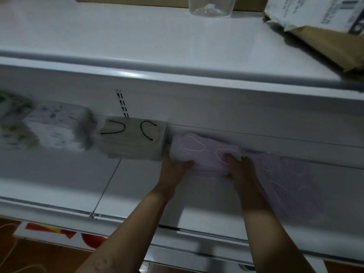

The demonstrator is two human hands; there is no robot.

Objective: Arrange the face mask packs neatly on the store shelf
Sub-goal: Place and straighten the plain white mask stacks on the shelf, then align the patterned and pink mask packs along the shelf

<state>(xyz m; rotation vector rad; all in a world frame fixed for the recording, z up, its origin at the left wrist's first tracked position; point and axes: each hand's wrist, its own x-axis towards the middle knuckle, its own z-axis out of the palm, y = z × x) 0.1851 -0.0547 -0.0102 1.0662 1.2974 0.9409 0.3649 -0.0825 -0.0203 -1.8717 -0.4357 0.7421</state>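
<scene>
On the shelf [59,174], just right of the grey pack [134,138], left hand [173,164] and right hand [239,166] — each grip clamped on the lilac pack [202,152] — apparently square it into line.

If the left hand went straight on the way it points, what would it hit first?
The left hand grips the purple mask pack. Straight on, it would probably push that into the shelf's back wall, just beside the grey pack. Depth is unclear.
</scene>
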